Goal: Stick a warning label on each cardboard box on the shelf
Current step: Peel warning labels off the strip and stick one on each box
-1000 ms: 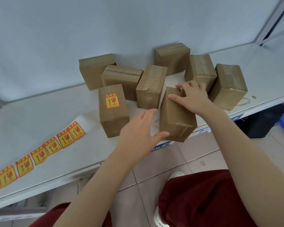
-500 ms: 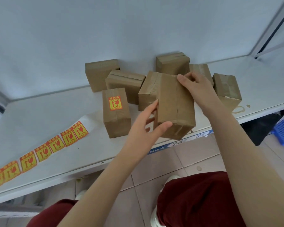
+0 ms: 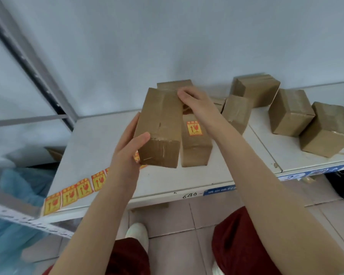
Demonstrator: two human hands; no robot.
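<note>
plain box [image 3: 160, 121] held between left grip [image 3: 127, 152] and right grip [image 3: 197, 105]

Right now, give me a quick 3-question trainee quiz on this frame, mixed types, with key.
1. True or false: the held box shows a warning label.
2. The label strip lies: A) on the shelf, near its front edge; B) on the floor; C) atop the labelled box.
3. Fill in: the held box's near end is gripped by the ___ hand.
Key: 1 false; 2 A; 3 left. The left hand grips the near end, the right hand the far end.
</note>
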